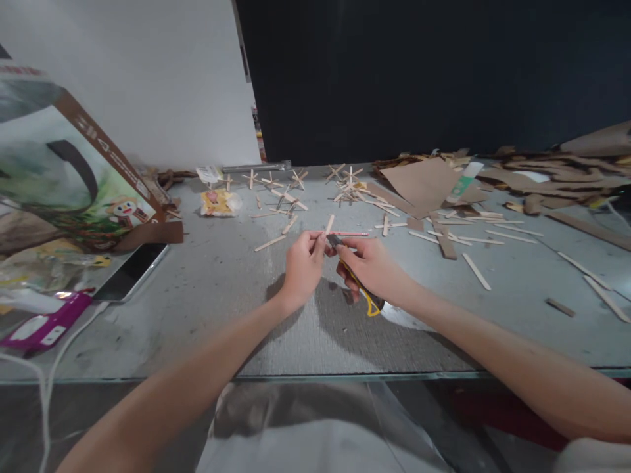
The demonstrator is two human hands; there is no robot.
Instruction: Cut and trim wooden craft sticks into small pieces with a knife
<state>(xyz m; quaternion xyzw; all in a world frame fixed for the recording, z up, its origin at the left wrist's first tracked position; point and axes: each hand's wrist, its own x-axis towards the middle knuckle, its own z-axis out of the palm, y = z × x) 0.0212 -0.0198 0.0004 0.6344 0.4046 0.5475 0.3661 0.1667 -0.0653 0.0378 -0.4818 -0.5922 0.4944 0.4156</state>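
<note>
My left hand [303, 266] pinches a thin pink stick [348, 234] that points right, just above the grey table [207, 289]. My right hand [371, 266] is closed around a yellow-and-black utility knife [367, 299], its tip held against the stick near my left fingers. A wooden craft stick [329, 224] lies just behind my left fingertips. Both hands meet over the middle of the table.
Loose craft sticks and glued stick crosses [345, 180] are scattered behind the hands. Cardboard pieces [424, 184] pile at the back right. A printed box [64, 177], a phone [131, 272] and a pink device [46, 325] with a cable sit at left.
</note>
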